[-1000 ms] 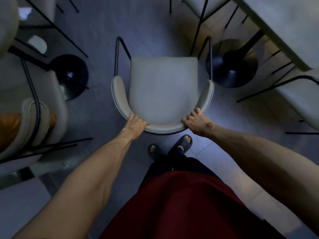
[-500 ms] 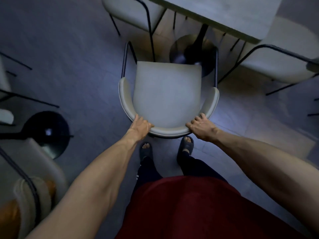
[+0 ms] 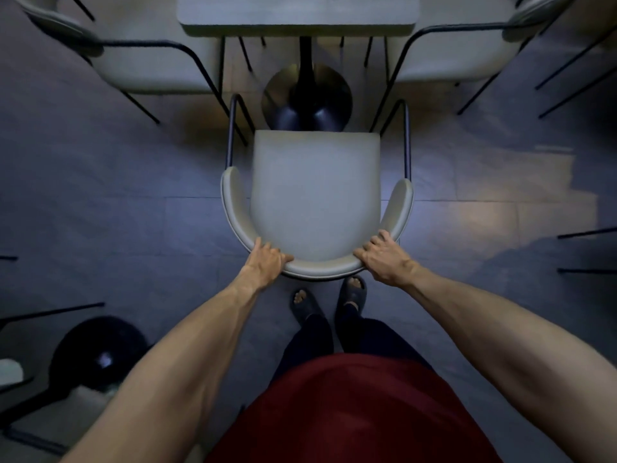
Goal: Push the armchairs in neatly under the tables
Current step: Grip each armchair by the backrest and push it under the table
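A pale grey armchair [image 3: 315,195] with a curved backrest and thin black metal arms stands straight in front of me, its seat facing a light tabletop [image 3: 297,11] at the top of the view. The seat's front edge reaches the table's round black pedestal base [image 3: 305,98] and lies short of the tabletop. My left hand [image 3: 265,262] grips the backrest's left curve, fingers curled over the rim. My right hand [image 3: 384,259] grips the right curve the same way.
Two more pale armchairs flank the table, one at upper left [image 3: 147,68] and one at upper right [image 3: 447,61]. Another black pedestal base [image 3: 100,352] sits at lower left. Thin black chair legs [image 3: 584,233] poke in at the right. My sandalled feet stand just behind the chair.
The chair has swung round with both hands on its back, from an angle to square with the table, and has moved closer to the pedestal. My feet followed.
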